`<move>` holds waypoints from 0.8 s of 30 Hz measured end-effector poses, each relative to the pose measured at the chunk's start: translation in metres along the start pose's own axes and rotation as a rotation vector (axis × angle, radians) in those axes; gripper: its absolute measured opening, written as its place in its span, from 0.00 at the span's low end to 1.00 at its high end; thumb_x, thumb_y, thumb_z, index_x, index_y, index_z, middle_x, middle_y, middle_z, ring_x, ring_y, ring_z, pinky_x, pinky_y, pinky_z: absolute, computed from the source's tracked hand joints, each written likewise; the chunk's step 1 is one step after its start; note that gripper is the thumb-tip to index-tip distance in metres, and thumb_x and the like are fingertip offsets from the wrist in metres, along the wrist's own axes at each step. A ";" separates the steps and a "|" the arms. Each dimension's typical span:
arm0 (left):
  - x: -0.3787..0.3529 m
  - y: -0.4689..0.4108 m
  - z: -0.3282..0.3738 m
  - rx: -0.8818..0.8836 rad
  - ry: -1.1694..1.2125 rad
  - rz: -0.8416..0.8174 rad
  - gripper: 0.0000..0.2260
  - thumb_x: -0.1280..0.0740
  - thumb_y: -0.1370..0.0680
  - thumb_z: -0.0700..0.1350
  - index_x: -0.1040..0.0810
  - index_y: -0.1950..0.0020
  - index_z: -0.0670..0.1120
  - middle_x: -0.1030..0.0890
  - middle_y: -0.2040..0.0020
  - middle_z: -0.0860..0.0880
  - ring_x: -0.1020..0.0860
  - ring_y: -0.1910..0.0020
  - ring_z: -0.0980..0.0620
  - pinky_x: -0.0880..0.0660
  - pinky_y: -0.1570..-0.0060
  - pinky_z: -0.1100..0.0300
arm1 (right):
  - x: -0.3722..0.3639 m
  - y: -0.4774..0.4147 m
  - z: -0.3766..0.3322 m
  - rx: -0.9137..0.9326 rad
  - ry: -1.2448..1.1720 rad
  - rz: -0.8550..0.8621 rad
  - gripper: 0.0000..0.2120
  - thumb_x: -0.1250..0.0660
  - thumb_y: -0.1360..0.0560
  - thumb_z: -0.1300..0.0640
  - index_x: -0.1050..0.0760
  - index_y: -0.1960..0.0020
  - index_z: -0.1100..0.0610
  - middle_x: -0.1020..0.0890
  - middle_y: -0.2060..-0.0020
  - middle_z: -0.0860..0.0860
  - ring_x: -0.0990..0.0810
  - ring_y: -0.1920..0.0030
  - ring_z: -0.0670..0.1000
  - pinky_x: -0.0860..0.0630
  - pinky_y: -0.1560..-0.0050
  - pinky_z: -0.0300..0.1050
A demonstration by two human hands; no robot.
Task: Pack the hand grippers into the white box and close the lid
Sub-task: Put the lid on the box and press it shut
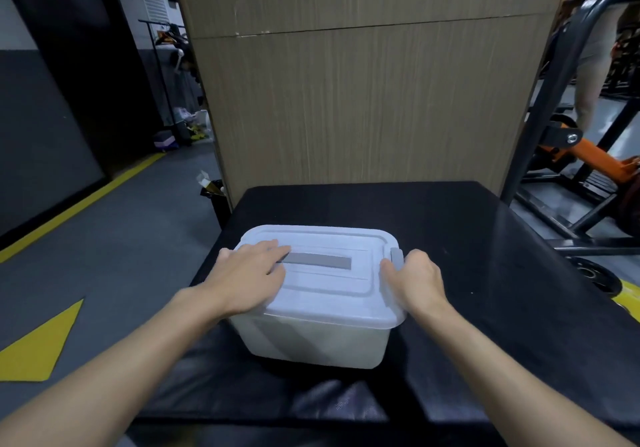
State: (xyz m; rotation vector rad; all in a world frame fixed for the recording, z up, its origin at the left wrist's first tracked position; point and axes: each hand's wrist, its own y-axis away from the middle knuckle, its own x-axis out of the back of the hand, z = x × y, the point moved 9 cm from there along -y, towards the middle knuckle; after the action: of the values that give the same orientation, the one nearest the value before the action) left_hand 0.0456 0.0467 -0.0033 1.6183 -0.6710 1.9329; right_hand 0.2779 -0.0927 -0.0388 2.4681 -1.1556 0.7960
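Note:
A white plastic box (322,339) stands on a black table (485,273), its white lid (329,283) lying flat on top with a grey handle strip (322,261) across the middle. My left hand (249,273) presses flat on the lid's left side, fingertips touching the strip. My right hand (415,282) grips the lid's right edge, thumb on top and fingers curled down by the grey latch (396,256). No hand grippers are visible; the box's inside is hidden by the lid and the cloudy walls.
A tall wooden panel (363,100) rises right behind the table. Black and orange gym equipment (571,155) stands at the right, with a person's legs behind it. A grey floor with yellow markings (38,346) lies at the left.

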 end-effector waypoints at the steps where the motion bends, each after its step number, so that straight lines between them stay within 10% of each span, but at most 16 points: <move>1: 0.007 0.005 -0.004 -0.038 0.052 0.042 0.14 0.49 0.20 0.45 0.26 0.44 0.55 0.24 0.41 0.56 0.27 0.41 0.52 0.36 0.42 0.49 | 0.002 -0.009 -0.002 0.009 0.004 0.001 0.14 0.38 0.24 0.54 0.39 0.65 0.57 0.30 0.67 0.50 0.34 0.71 0.50 0.38 0.72 0.42; 3: 0.013 0.017 -0.011 -0.080 0.114 0.099 0.11 0.48 0.20 0.43 0.27 0.50 0.53 0.24 0.48 0.60 0.27 0.47 0.55 0.35 0.43 0.51 | 0.005 -0.023 -0.008 0.028 0.036 0.011 0.15 0.39 0.24 0.54 0.38 0.66 0.57 0.28 0.67 0.51 0.33 0.71 0.51 0.36 0.72 0.42; 5: 0.006 0.026 -0.014 -0.053 0.147 0.114 0.16 0.48 0.17 0.44 0.26 0.34 0.52 0.28 0.32 0.61 0.33 0.34 0.58 0.40 0.36 0.58 | 0.005 -0.030 -0.015 0.035 0.101 0.015 0.14 0.39 0.24 0.54 0.36 0.66 0.57 0.25 0.65 0.53 0.30 0.69 0.52 0.33 0.68 0.44; 9: -0.002 0.031 -0.011 -0.024 0.132 0.154 0.21 0.49 0.16 0.45 0.36 0.23 0.49 0.38 0.23 0.58 0.40 0.27 0.58 0.46 0.29 0.61 | 0.001 -0.006 -0.062 0.365 0.588 0.176 0.11 0.41 0.21 0.51 0.24 0.47 0.55 0.23 0.42 0.52 0.27 0.43 0.55 0.35 0.42 0.52; 16: -0.006 0.037 -0.026 0.065 0.432 0.162 0.10 0.47 0.21 0.38 0.33 0.42 0.48 0.30 0.41 0.54 0.29 0.43 0.52 0.32 0.38 0.55 | -0.127 0.099 -0.155 0.978 0.292 -0.448 0.15 0.49 0.19 0.51 0.33 0.35 0.42 0.22 0.49 0.41 0.27 0.45 0.45 0.34 0.35 0.56; 20: -0.011 0.042 -0.042 0.105 0.745 0.174 0.15 0.46 0.24 0.40 0.36 0.37 0.48 0.40 0.35 0.59 0.32 0.37 0.56 0.32 0.35 0.59 | -0.148 0.101 -0.146 0.979 0.588 -0.480 0.23 0.57 0.17 0.46 0.50 0.22 0.44 0.31 0.29 0.47 0.39 0.27 0.50 0.46 0.28 0.56; 24: -0.021 0.049 -0.086 0.427 0.989 0.260 0.36 0.41 0.31 0.53 0.41 0.23 0.45 0.39 0.27 0.56 0.39 0.27 0.51 0.41 0.26 0.49 | -0.154 0.101 -0.143 0.973 0.756 -0.492 0.26 0.58 0.18 0.40 0.44 0.24 0.47 0.41 0.23 0.47 0.48 0.23 0.50 0.51 0.26 0.57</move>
State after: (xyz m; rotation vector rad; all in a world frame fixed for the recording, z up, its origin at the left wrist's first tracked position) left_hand -0.0466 0.0660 -0.0401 0.5690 -0.0471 2.8220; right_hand 0.0682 0.0056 -0.0127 2.4253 0.1870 2.1874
